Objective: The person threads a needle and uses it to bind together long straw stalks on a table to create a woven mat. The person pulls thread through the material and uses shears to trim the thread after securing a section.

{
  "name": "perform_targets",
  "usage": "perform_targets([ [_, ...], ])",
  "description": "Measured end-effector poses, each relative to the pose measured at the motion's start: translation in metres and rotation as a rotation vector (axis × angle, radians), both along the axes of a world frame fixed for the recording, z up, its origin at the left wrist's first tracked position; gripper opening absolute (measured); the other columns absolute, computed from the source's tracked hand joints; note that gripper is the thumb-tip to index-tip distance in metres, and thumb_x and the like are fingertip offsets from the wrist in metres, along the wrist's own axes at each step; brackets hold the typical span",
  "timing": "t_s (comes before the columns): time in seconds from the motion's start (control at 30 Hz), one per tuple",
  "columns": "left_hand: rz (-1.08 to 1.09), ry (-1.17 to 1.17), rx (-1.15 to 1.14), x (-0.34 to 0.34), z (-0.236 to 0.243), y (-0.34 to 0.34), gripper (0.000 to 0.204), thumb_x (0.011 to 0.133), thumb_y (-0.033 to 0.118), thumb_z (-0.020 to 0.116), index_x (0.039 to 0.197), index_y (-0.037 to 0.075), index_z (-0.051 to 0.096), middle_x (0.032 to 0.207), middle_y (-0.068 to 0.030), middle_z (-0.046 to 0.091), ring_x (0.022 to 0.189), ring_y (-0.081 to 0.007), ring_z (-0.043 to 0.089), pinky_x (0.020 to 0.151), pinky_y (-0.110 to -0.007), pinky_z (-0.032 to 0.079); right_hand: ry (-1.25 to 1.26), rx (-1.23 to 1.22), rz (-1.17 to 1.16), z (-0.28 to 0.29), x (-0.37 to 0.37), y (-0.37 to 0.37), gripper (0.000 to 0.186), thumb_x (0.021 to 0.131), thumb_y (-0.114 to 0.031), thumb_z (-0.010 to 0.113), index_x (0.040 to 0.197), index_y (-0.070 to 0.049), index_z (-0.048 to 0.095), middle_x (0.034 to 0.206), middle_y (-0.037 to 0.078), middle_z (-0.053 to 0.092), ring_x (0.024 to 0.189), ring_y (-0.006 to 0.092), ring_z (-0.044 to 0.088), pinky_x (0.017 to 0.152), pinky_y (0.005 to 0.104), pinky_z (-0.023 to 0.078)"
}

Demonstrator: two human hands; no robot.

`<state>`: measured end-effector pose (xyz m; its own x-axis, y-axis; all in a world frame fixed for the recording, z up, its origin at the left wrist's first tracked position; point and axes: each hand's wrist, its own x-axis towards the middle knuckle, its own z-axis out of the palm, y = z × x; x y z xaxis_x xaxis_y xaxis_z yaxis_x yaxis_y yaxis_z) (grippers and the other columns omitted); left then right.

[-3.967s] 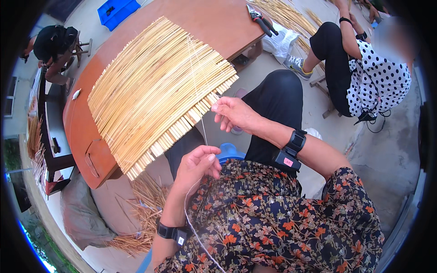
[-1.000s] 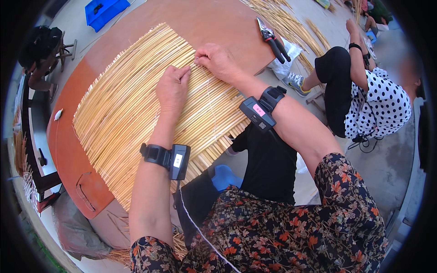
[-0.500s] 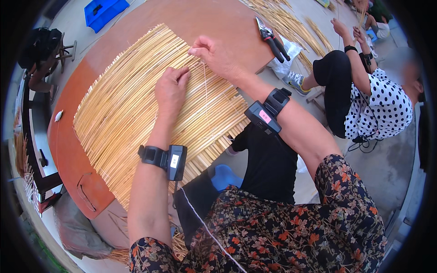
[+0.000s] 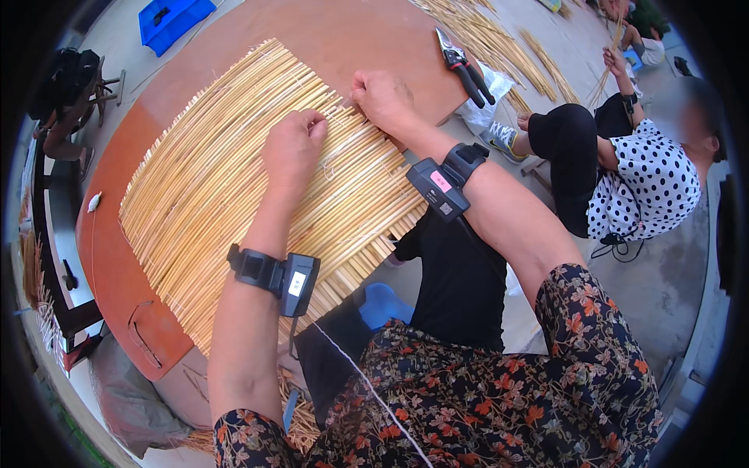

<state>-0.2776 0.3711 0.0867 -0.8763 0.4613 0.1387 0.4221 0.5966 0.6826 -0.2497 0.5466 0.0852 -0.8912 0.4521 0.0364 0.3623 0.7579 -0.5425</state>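
A mat of straw-coloured reed stalks (image 4: 226, 148), bound in rows with thin white string (image 4: 334, 165), lies slanting across the reddish-brown table. My left hand (image 4: 295, 152) is above its middle, thumb and fingers closed together in a pinch. Just beyond the mat's upper right edge, my right hand (image 4: 386, 100) is closed too, its fingertips close to the stalk ends. What either pinch holds is too fine or hidden to make out. Both wrists wear black strapped devices.
Pruning shears (image 4: 464, 69) with dark handles lie at the table's (image 4: 335, 35) far right. Eyeglasses (image 4: 140, 335) and a small white string bobbin (image 4: 94, 202) are at the left. A blue bin (image 4: 175, 23) stands beyond. At right, a person in a dotted shirt (image 4: 647, 179) sits near loose reeds (image 4: 499, 47).
My right hand has moved right and slightly down, away from my left hand, which stays nearly in place. The string that hung straight across the mat now lies slack and curled.
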Motion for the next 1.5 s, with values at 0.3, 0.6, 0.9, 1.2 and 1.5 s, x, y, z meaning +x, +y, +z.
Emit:
perform_targets([
  [0.3,0.119,0.026,0.004,0.008,-0.002,0.004,0.013,0.083,0.022,0.063,0.081,0.009,0.067,0.071,-0.0088,0.066,0.065,-0.0280,0.063,0.060,-0.040,0.049,0.168,0.066,0.024,-0.017,-0.007,0.000,0.015,0.080,-0.023,0.064,0.085,-0.009,0.067,0.096,0.012,0.063,0.092,0.0314,0.060,0.079,0.0434,0.048],
  [0.6,0.068,-0.133,0.209,0.003,-0.011,-0.003,0.016,0.084,0.024,0.068,0.087,0.008,0.072,0.068,-0.0075,0.066,0.058,-0.0195,0.060,0.059,-0.033,0.048,0.148,0.016,-0.089,-0.013,-0.010,0.002,0.014,0.081,-0.020,0.058,0.085,-0.012,0.069,0.096,0.013,0.064,0.090,0.0333,0.063,0.078,0.0442,0.050],
  [0.9,0.107,-0.170,0.229,-0.002,-0.012,-0.004,0.014,0.083,0.020,0.066,0.082,0.006,0.070,0.065,-0.0074,0.064,0.054,-0.0191,0.057,0.056,-0.033,0.046,0.224,0.016,-0.101,-0.016,-0.009,-0.003,0.013,0.080,-0.021,0.061,0.084,-0.012,0.068,0.096,0.014,0.064,0.090,0.0343,0.062,0.078,0.0442,0.050],
  [1.2,0.176,-0.050,0.164,0.002,-0.011,-0.002,0.014,0.081,0.020,0.065,0.076,0.007,0.067,0.065,-0.0086,0.064,0.056,-0.0255,0.060,0.056,-0.038,0.047,0.336,-0.194,0.096,0.001,-0.019,-0.008,0.012,0.080,-0.015,0.066,0.081,-0.004,0.067,0.085,0.009,0.063,0.077,0.0248,0.062,0.068,0.0373,0.049],
  [1.5,0.200,-0.008,0.155,0.003,-0.011,-0.002,0.014,0.081,0.019,0.065,0.076,0.006,0.066,0.066,-0.0103,0.064,0.058,-0.0288,0.061,0.057,-0.040,0.048,0.068,-0.305,0.454,-0.001,0.000,0.024,0.007,0.077,-0.008,0.068,0.079,-0.002,0.067,0.069,0.007,0.062,0.063,0.0167,0.060,0.059,0.0321,0.048],
])
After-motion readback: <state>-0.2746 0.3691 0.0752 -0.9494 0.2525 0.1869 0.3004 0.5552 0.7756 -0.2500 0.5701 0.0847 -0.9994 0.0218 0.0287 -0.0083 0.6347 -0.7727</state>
